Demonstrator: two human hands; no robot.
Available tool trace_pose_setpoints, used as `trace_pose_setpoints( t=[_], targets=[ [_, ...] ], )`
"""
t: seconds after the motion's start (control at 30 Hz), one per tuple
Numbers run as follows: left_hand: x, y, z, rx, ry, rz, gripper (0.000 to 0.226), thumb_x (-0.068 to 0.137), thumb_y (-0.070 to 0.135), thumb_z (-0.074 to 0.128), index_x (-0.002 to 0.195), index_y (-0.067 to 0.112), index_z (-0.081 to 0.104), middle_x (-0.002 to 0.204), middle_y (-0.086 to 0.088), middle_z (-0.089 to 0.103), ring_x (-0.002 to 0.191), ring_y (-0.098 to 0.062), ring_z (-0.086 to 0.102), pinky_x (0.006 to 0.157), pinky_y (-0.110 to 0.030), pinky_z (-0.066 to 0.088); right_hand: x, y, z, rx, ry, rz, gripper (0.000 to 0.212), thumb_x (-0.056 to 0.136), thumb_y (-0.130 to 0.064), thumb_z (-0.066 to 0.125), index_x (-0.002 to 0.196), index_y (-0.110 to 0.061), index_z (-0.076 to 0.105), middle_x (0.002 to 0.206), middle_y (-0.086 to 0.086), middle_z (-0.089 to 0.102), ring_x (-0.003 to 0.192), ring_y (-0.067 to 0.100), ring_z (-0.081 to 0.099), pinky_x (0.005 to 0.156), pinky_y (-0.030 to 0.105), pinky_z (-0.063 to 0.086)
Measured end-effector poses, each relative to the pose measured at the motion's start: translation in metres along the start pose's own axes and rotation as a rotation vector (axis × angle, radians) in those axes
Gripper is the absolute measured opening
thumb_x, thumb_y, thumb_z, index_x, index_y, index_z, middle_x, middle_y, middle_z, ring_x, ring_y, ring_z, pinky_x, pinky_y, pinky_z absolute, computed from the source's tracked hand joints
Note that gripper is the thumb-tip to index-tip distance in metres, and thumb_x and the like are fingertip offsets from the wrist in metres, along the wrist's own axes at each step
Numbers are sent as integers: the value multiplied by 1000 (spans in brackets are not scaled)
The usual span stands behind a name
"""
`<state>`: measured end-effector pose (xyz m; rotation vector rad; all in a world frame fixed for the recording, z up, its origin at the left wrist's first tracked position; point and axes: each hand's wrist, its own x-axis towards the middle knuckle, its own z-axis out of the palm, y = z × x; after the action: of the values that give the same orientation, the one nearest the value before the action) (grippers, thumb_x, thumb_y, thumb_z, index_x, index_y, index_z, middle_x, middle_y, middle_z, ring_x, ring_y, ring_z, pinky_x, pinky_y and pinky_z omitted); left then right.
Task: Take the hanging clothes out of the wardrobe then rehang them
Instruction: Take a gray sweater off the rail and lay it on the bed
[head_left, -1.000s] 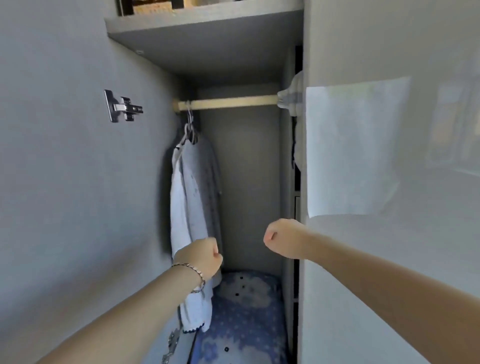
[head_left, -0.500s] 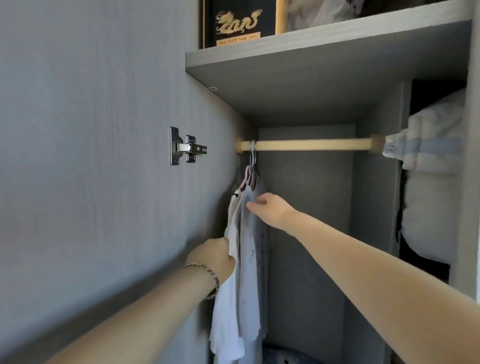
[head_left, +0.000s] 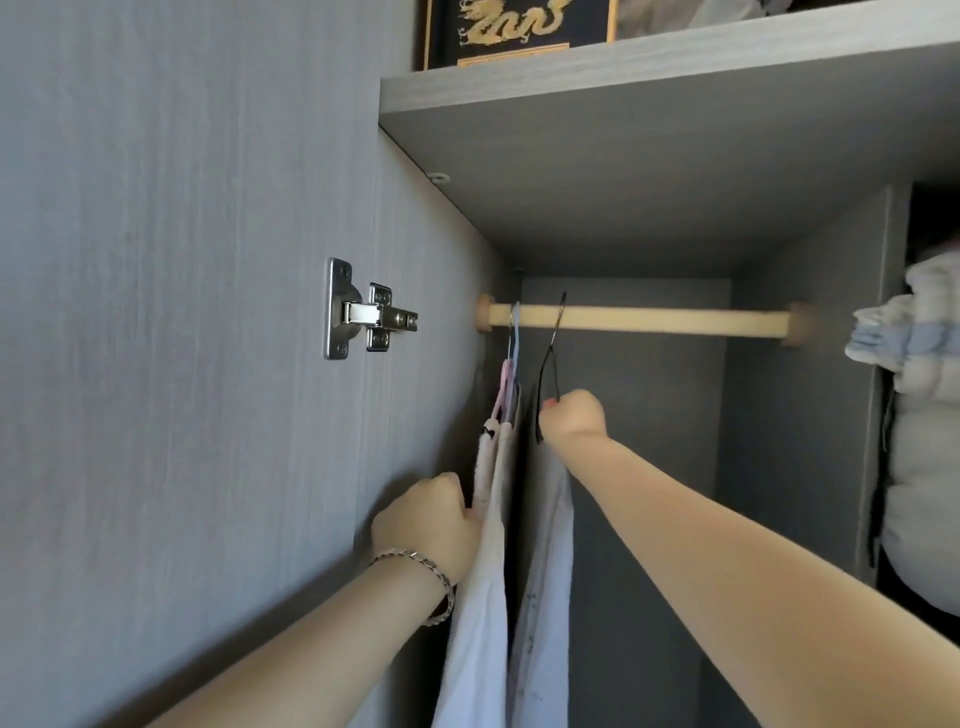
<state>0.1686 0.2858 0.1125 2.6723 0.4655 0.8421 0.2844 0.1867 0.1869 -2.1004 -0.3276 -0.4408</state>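
Box (head_left: 519, 31) lettering is unreadable; left hand (head_left: 426, 525) grips garment (head_left: 483, 623), right hand (head_left: 574, 418) hanger (head_left: 549, 353).

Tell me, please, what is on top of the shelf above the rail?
A black box with a gold dragon stands on the shelf, pale fabric beside it. The shelf's front edge hides their bases and anything behind.

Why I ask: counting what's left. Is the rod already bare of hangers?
No, a pale hanger hooks over the rod near its left end, with clothes hanging from it.
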Motion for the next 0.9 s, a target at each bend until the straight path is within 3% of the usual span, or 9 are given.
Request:
trace_pose_setpoints(
  t=[0.07,0.17,0.37,0.57,0.77,0.9],
  targets=[
    [5,3,-2,-9,28,-14,20,92,21,40,95,13,58,93,-4,64,86,-24,62,69,-30,48,1,6,-12,19,42,-15,38,96,-9,42,59,-12,34,71,6,44,86,24,47,72,23,32],
    [8,9,-5,-9,74,-14,18,91,19,41,94,12,57,92,-5,64,86,-26,62,69,-30,47,-10,15,-30,15,79,-46,37,92,-3,42,59,-15,35,75,6,47,81,20,44,72,22,33],
    [-24,24,-9,-16,74,16,18,91,19,40,96,13,56,94,-5,64,83,-28,59,67,-30,43,-82,49,-68,-57,37,-45,38,90,-3,49,56,-12,35,57,2,36,56,15,39,57,27,37],
    [-103,53,-3,-77,-103,59,18,91,20,43,100,13,57,102,-4,60,83,-24,52,67,-28,39,-194,85,-124,-184,-65,-19,43,88,-8,50,51,-13,29,52,2,31,48,15,29,47,24,27],
    [-214,99,17,-112,-322,154,15,89,16,43,89,12,57,95,-6,63,84,-27,55,68,-27,38,-333,135,-211,-420,-225,25,42,83,-13,58,48,-19,36,66,3,47,52,12,35,52,22,33],
    [-294,131,32,-107,-472,273,13,88,17,43,82,19,54,94,-2,63,85,-27,55,70,-27,40,-426,167,-271,-608,-275,133,37,84,-18,58,53,-26,39,65,-8,43,55,5,36,61,27,40]
  ],
)
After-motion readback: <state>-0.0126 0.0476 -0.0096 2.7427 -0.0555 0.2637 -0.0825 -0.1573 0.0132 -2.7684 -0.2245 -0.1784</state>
